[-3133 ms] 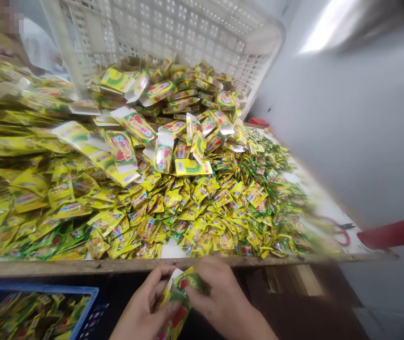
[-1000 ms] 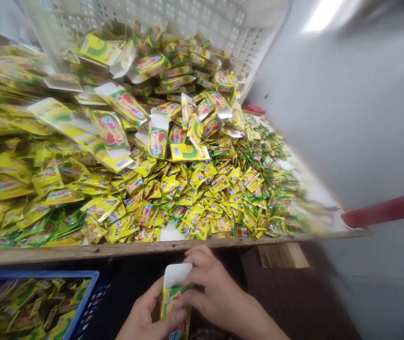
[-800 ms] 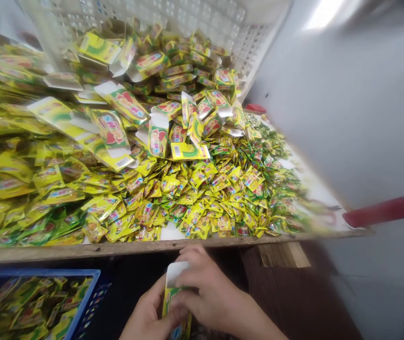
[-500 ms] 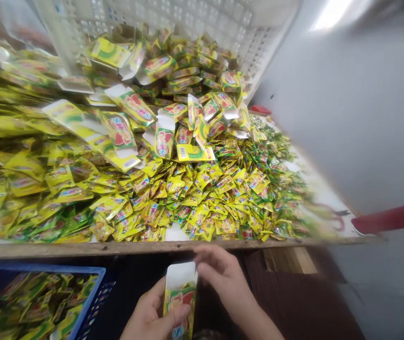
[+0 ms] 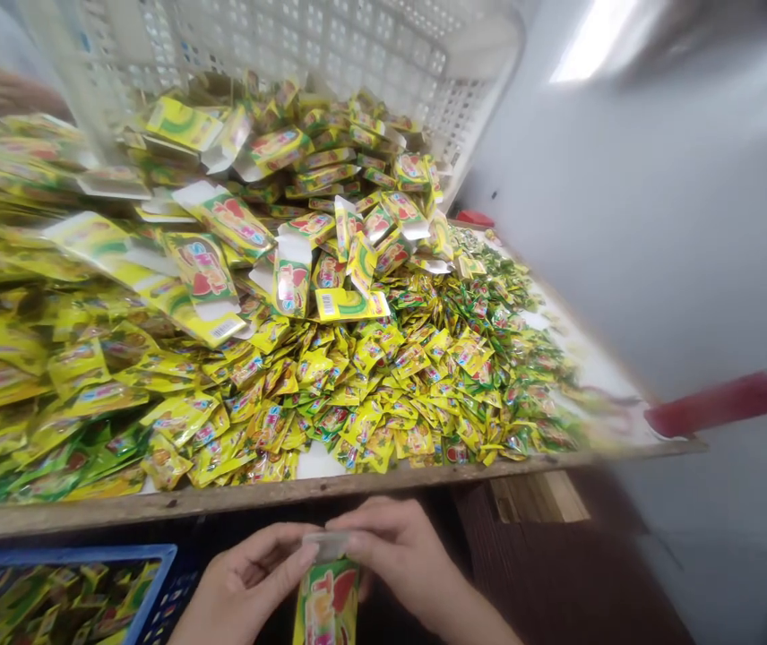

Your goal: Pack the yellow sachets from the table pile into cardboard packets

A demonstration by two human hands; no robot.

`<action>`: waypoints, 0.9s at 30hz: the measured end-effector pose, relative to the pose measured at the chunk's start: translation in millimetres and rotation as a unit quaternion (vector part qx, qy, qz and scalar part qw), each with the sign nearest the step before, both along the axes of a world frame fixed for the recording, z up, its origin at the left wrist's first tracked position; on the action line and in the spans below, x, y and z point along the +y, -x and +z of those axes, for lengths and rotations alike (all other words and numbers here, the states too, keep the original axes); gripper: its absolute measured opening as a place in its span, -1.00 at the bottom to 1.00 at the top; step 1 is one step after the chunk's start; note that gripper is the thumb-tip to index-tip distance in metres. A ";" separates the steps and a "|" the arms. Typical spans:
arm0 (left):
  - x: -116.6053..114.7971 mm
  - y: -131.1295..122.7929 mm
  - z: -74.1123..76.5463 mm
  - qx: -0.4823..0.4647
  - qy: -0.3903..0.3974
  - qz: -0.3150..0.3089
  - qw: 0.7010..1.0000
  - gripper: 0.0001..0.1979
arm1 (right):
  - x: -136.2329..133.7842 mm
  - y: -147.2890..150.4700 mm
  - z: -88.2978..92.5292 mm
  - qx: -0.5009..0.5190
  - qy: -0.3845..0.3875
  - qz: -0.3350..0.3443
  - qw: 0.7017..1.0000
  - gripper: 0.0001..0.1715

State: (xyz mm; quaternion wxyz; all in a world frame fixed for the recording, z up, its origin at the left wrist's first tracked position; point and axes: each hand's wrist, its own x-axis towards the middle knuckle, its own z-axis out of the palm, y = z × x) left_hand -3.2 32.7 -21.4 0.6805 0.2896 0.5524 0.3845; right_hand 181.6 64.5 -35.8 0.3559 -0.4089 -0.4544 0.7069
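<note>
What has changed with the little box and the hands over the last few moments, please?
The white top flap, upright half a second ago, is now folded down on the box. The left hand shifted from the box's side up to that flap, and the right hand pinches it too. The sachet pile and blue crate stayed put.

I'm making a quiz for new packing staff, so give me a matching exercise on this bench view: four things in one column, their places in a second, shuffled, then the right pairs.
Things:
1. small carton
2. blue crate
3. white basket
4. red object

Places:
A. at the back, behind the pile of flat cartons
B. below the table edge, at the left
C. held between both hands, in front of the table
D. at the table's right end

Pairs: 1-C, 2-B, 3-A, 4-D
</note>
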 end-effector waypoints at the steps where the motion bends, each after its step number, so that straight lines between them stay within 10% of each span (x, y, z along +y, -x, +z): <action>1: 0.2 3.9 -4.8 0.044 -0.019 0.002 0.999 -0.69 | 0.4 0.5 -0.7 0.007 0.003 0.001 1.000 -0.63; 10: 2.9 -3.9 -4.1 0.091 -0.068 -0.014 0.993 -0.73 | 5.0 1.7 10.2 0.010 0.089 -0.025 0.996 -0.60; 17: -3.3 0.9 -1.8 0.194 -0.248 -0.108 0.943 -0.76 | -1.5 -8.9 4.1 0.027 0.075 -0.023 0.997 -0.66; 23: 3.7 -2.4 4.7 0.095 -0.066 -0.057 0.992 -0.76 | -2.8 -7.0 5.4 0.000 0.026 -0.023 0.999 -0.70; 27: 0.5 0.5 4.7 0.138 -0.139 -0.104 0.975 -0.79 | -4.0 -13.2 3.6 0.005 0.010 -0.008 1.000 -0.72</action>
